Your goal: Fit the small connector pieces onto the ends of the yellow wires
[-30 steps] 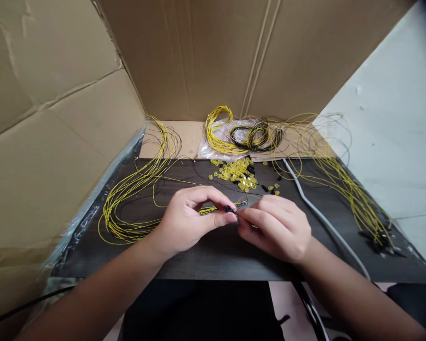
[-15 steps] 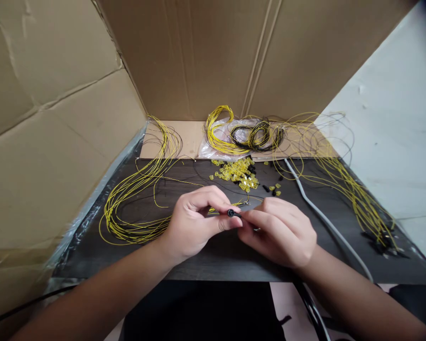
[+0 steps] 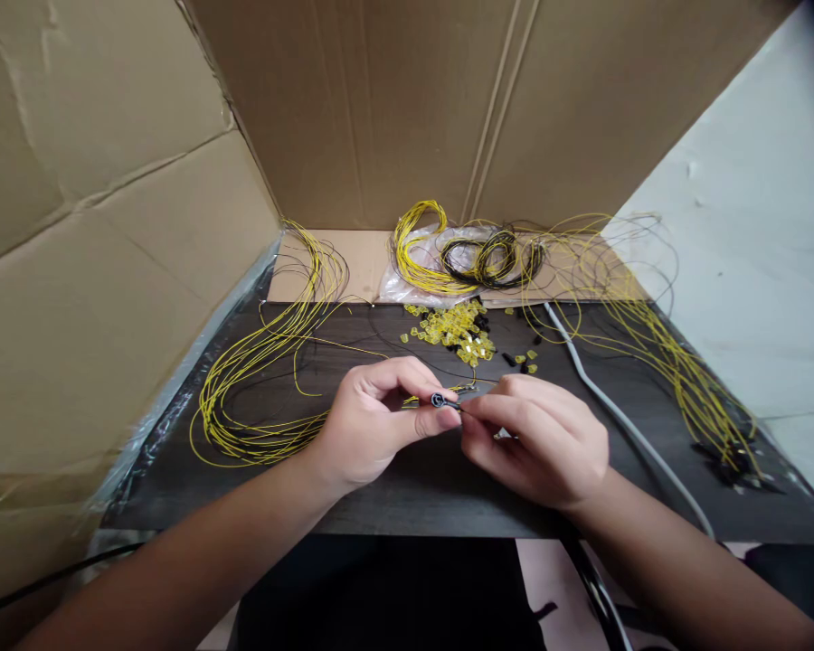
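Observation:
Between the thumb and forefinger of my left hand (image 3: pixel 373 420) is a small black connector housing (image 3: pixel 438 400), its round open end facing me. Close beside it, my right hand (image 3: pixel 539 434) is closed in a pinch on what looks like a thin wire at the housing's right end; the fingertips hide most of it. A long bundle of yellow and black wires (image 3: pixel 227 407) curves over the dark table to the left, and some strands pass behind my left hand. Past my fingers lie several bare wire ends with small metal tips (image 3: pixel 471 388).
A heap of yellow clear plastic pieces (image 3: pixel 451 327) mixed with black ones lies behind my hands. Coiled wires (image 3: pixel 417 258) rest on a plastic bag at the back. A grey cable (image 3: pixel 610 407) crosses the right side, near wires with black connectors (image 3: pixel 736 461). Cardboard walls (image 3: pixel 380 108) stand around.
The black housing has shifted slightly up and left and turned a little, showing more of its open end. My right hand has moved slightly right.

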{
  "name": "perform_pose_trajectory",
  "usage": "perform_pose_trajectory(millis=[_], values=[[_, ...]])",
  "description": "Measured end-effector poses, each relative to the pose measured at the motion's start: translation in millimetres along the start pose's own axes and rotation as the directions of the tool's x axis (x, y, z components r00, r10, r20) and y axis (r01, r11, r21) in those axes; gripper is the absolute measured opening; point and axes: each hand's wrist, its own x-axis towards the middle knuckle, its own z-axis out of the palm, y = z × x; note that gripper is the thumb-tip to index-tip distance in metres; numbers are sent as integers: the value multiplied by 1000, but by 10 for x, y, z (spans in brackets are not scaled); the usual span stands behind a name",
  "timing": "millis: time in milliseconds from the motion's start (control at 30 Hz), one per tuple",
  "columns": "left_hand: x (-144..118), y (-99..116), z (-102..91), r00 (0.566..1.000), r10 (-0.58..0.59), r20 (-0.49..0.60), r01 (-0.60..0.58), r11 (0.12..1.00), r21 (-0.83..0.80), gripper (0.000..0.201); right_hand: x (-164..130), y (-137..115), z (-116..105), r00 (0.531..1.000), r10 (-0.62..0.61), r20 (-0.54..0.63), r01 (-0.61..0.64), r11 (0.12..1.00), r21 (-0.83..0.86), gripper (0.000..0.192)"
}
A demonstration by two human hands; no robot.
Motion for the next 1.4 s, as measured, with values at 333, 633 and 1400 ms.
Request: perform_pose_trajectory(millis=[333,633,1400], values=[[-3,8,-10,1000,17,26,-18,1000,3,18,-16,52,-19,995,-96,22,96,995,6,15],[-32,-38,-2,996,-80,35,84,988,-132,16,-7,41,-28,997,-73,-13,73,997,6,17],[-49,6,33,999,-52,19,51,999,18,9,-37,-36,-12,999,-49,17,48,996,77,21]])
